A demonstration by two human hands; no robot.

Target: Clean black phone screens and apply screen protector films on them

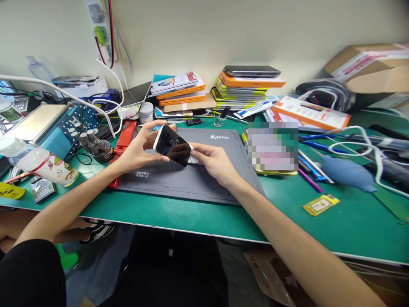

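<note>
A smartphone (pixel 174 146) with a dark, reflective screen and a pale edge is held tilted above the grey work mat (pixel 198 187). My left hand (pixel 143 147) grips it by its left end, thumb below and fingers above. At the phone's right end, my right hand (pixel 211 160) pinches a small white piece (pixel 193 158), perhaps a wipe or cloth, against the edge. Much of that white piece is hidden by the fingers. Left of the mat lies a red tool or holder (pixel 123 143), partly behind my left forearm.
Stacked orange and yellow boxes (pixel 182 96) line the back wall. A drink bottle (pixel 41 162) and a screwdriver stand (pixel 96 149) are on the left. To the right lie a blue air blower (pixel 348 172), a purple stick (pixel 309 180), a yellow packet (pixel 321 204) and cables.
</note>
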